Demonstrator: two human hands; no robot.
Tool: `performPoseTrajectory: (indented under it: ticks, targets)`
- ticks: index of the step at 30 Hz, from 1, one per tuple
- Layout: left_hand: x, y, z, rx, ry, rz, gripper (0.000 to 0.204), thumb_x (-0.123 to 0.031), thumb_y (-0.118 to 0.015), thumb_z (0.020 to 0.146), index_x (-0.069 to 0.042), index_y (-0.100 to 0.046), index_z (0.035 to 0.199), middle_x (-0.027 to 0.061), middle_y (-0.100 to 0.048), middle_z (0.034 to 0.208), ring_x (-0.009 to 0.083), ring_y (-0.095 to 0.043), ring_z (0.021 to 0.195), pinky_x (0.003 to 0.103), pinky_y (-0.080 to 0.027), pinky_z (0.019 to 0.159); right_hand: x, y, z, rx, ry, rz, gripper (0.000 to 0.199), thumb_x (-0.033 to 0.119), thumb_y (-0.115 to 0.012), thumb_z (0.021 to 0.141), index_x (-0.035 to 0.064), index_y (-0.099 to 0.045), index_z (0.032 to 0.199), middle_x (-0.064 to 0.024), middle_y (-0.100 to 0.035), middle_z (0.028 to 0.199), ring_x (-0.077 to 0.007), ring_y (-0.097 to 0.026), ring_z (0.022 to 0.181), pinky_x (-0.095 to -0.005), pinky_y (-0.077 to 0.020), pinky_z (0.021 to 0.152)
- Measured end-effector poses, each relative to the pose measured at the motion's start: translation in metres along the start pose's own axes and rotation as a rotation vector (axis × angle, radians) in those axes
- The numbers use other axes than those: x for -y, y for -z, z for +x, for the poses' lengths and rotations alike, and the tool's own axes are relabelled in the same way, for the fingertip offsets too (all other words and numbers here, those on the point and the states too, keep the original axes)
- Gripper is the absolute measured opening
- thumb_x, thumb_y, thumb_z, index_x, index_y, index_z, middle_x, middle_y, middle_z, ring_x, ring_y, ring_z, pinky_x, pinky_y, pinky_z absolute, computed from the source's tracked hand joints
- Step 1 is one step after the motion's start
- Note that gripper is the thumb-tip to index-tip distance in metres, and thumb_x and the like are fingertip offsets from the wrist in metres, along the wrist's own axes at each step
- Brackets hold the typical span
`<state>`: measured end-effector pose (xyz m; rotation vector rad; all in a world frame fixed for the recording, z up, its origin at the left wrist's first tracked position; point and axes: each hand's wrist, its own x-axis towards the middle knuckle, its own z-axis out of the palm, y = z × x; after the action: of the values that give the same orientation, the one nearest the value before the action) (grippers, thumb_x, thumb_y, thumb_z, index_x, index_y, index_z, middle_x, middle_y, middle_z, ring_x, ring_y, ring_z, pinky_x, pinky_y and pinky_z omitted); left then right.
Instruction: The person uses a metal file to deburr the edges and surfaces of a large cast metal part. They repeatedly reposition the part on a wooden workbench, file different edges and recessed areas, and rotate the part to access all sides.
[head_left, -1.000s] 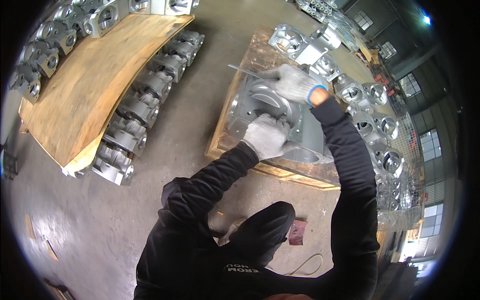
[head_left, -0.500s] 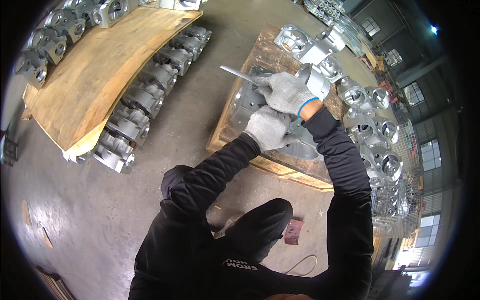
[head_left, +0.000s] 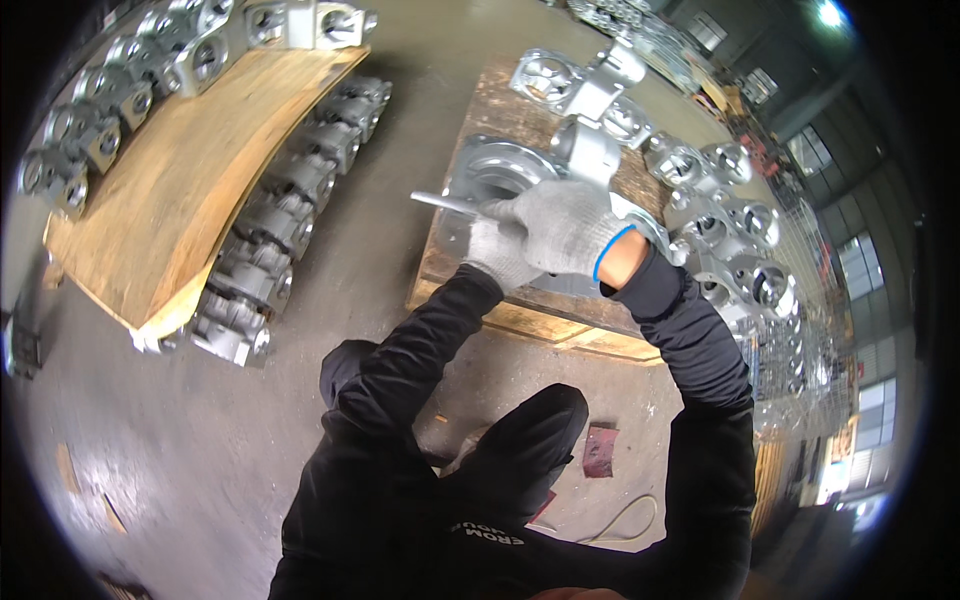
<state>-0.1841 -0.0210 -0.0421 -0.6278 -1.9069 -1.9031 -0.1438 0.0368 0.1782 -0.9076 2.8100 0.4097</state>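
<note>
1. On the wooden pallet (head_left: 520, 318) ahead of the person lies a large cast-metal housing (head_left: 497, 172) with a round bore, flat side up; both gloved hands work at its near edge.
2. Right hand (head_left: 562, 226), in a grey knit glove with a blue cuff band, is closed around a thin metal rod tool (head_left: 440, 202) (file or scraper; the tip is too small to tell). The rod juts out to the left, past the housing's edge and over the concrete floor (head_left: 180, 450).
3. Left hand (head_left: 497, 256), also gloved, sits just below and against the right one, fingers curled. Whether it grips the rod's handle or only steadies the right hand, I cannot tell: the right hand covers the contact.
4. Progress, as a judgement: the housing is in hand now, with the tool gripped but its tip off the metal, so work on this piece looks mid-way, not closed out. No visible mark separates treated from untreated surface.
5. Smaller castings (head_left: 720, 215) crowd the far and right side of the same pallet, touching one another; nothing shows whether they are finished.
6. Well apart to the left, a second wooden board (head_left: 190, 190) carries rows of similar grey castings (head_left: 270, 230) along its edges; none is being handled.
</note>
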Motion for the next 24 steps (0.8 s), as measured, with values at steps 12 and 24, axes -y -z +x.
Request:
performPoseTrajectory:
  ticks: [12,24]
  targets:
    - [-0.059,0.021,0.02,0.253,-0.281,1.251,0.061,-0.069,-0.074,0.082,-0.009,-0.073,0.082,0.0097,-0.067,0.064,0.0267,-0.067,0.054,0.041,-0.054,0.053,-0.04,-0.105,-0.104,-0.573,-0.138,0.517,0.036,0.021,-0.063,0.097,0.0144,-0.072,0.132,-0.0143,-0.076,0.085,-0.0268,-0.074,0.071,-0.0428,-0.0584,0.066]
    - [-0.068,0.045,0.043,0.272,-0.572,0.993,0.053,-0.062,-0.086,0.075,-0.012,-0.07,0.078,0.0068,-0.061,0.056,0.0271,-0.061,0.047,0.04,-0.05,0.052,-0.144,-0.26,-0.3,-0.676,-0.819,1.379,0.033,0.003,-0.06,0.104,-0.0032,-0.065,0.136,-0.001,-0.068,0.1,-0.0055,-0.058,0.096,-0.0222,-0.0509,0.087]
